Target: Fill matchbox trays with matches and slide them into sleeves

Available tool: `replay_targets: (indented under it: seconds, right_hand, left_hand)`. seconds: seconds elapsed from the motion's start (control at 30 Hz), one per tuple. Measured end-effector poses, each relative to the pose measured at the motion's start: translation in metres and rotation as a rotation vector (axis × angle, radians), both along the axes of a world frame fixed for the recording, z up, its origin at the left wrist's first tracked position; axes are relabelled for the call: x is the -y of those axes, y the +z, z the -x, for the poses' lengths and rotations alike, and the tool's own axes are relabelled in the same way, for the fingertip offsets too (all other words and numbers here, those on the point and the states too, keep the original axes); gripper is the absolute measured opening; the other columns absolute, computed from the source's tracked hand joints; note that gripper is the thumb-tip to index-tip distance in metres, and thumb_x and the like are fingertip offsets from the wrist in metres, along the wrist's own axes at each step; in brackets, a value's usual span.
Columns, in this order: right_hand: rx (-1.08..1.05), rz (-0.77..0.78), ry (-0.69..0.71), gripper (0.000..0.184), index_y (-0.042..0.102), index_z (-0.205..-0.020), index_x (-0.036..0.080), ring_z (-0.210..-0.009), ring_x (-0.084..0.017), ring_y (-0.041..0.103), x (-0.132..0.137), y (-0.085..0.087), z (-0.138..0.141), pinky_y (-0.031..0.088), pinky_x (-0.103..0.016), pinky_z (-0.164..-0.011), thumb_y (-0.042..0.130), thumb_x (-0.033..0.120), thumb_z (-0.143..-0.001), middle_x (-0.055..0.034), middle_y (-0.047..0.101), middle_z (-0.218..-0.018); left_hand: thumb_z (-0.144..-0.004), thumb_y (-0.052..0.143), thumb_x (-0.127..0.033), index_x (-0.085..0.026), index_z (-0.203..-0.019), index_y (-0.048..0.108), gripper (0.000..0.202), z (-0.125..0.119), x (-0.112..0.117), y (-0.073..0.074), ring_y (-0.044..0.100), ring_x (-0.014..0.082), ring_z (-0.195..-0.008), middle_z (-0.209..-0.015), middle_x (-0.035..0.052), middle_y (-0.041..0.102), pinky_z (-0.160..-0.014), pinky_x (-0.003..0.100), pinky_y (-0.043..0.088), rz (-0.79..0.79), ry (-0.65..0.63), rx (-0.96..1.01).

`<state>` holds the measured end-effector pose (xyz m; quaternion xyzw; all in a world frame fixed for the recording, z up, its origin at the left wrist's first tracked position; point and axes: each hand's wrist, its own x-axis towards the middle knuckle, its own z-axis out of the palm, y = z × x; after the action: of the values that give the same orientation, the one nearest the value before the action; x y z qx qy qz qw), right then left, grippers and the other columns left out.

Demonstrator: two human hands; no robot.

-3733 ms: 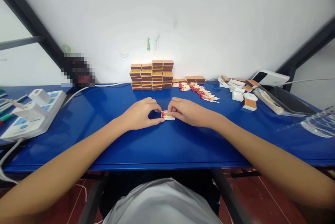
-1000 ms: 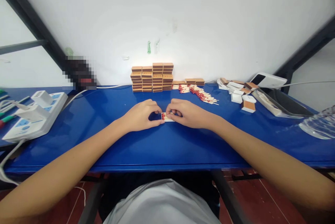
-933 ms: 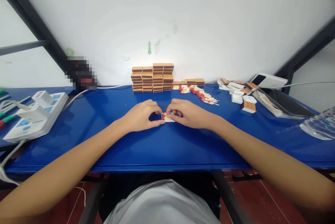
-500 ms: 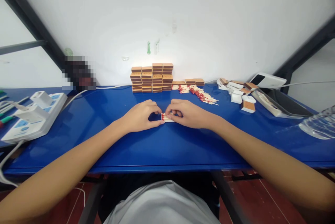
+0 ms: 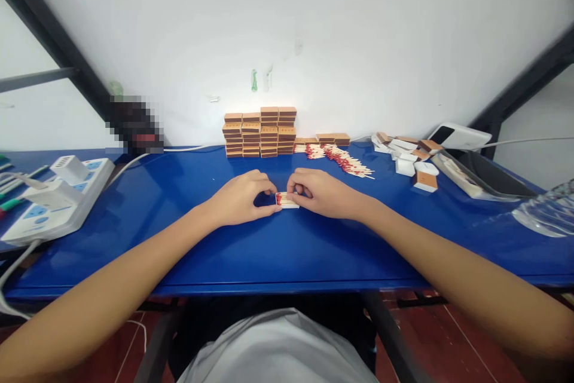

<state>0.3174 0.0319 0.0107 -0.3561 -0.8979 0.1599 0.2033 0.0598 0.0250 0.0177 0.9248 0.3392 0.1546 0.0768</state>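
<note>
A small white matchbox tray (image 5: 284,200) filled with red-tipped matches lies on the blue table (image 5: 287,245) in front of me. My left hand (image 5: 242,196) pinches its left end with thumb and curled fingers. My right hand (image 5: 320,193) is closed over its right end, fingertips on the matches. Both wrists rest on the table.
Stacked brown matchboxes (image 5: 260,131) stand against the wall. Loose matches (image 5: 345,159) and empty white trays and sleeves (image 5: 410,159) lie at the back right. A white power strip (image 5: 54,198) with plugs sits at the left, a phone and tray (image 5: 475,162) at the right.
Hardly anything has moved. My right fingers have shifted slightly on the tray's matches, and both hands stay on the tray.
</note>
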Motion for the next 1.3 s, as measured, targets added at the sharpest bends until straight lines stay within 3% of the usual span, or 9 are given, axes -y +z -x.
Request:
replay_targets:
  seconds: [0.2,0.3,0.47,0.6,0.77,0.97,1.3]
  right_hand:
    - [-0.027,-0.098,-0.051,0.013,0.069,-0.093,0.020,-0.077,-0.017,0.058,-0.012,0.005,-0.009,0.042,-0.030,-0.072,0.062,0.028,-0.099,-0.0041,0.065,-0.088]
    - [-0.002,-0.166,-0.233,0.015,0.072,-0.091,0.019,-0.077,-0.019,0.061,-0.039,0.010,-0.036,0.042,-0.031,-0.072,0.063,0.029,-0.097,-0.0059,0.071,-0.086]
    - [0.106,-0.107,-0.583,0.017,0.079,-0.098,0.017,-0.081,-0.021,0.067,-0.101,0.024,-0.096,0.044,-0.032,-0.071,0.066,0.027,-0.093,-0.0086,0.080,-0.096]
    - [0.216,-0.173,-0.474,0.028,0.078,-0.118,0.014,-0.097,-0.023,0.069,-0.142,0.029,-0.113,0.047,-0.032,-0.082,0.063,0.027,-0.098,-0.0135,0.079,-0.117]
    - [0.505,-0.281,-0.376,0.036,0.074,-0.132,0.010,-0.117,-0.028,0.064,-0.166,0.024,-0.096,0.047,-0.034,-0.093,0.061,0.020,-0.100,-0.0201,0.075,-0.130]
    - [0.662,-0.351,-0.372,0.023,0.080,-0.108,0.008,-0.111,-0.032,0.064,-0.163,0.024,-0.080,0.046,-0.037,-0.085,0.062,0.015,-0.095,-0.0240,0.076,-0.114]
    - [0.710,-0.489,-0.432,0.033,0.076,-0.113,0.004,-0.113,-0.034,0.061,-0.152,0.025,-0.073,0.042,-0.040,-0.085,0.045,0.011,-0.103,-0.0242,0.076,-0.113]
  left_hand:
    - [-0.100,0.072,-0.044,-0.021,-0.112,0.076,0.027,0.000,0.000,0.000,0.066,0.0259,-0.102,-0.107,0.0078,0.075,-0.087,0.039,0.053,0.007,0.000,0.008]
    - [-0.099,0.073,-0.044,-0.022,-0.113,0.077,0.027,0.001,0.001,0.000,0.066,0.0255,-0.102,-0.107,0.0078,0.075,-0.086,0.038,0.053,0.013,0.008,0.008]
    - [-0.099,0.074,-0.046,-0.021,-0.114,0.077,0.029,0.001,0.002,0.000,0.066,0.0252,-0.103,-0.110,0.0075,0.074,-0.086,0.037,0.053,0.046,0.024,0.013]
    - [-0.099,0.074,-0.048,-0.021,-0.113,0.077,0.031,0.002,0.002,0.000,0.066,0.0254,-0.104,-0.111,0.0076,0.074,-0.086,0.038,0.053,0.053,0.033,0.023]
    - [-0.098,0.075,-0.047,-0.021,-0.113,0.077,0.029,0.002,0.001,0.000,0.067,0.0253,-0.104,-0.111,0.0078,0.075,-0.086,0.037,0.053,0.043,0.038,0.022]
    - [-0.099,0.075,-0.045,-0.021,-0.113,0.076,0.028,0.003,0.001,-0.001,0.067,0.0252,-0.103,-0.109,0.0079,0.075,-0.085,0.037,0.053,0.038,0.029,0.019]
    - [-0.099,0.074,-0.047,-0.020,-0.114,0.076,0.031,0.002,0.002,0.001,0.066,0.0254,-0.103,-0.109,0.0075,0.075,-0.084,0.037,0.052,0.058,0.044,0.005]
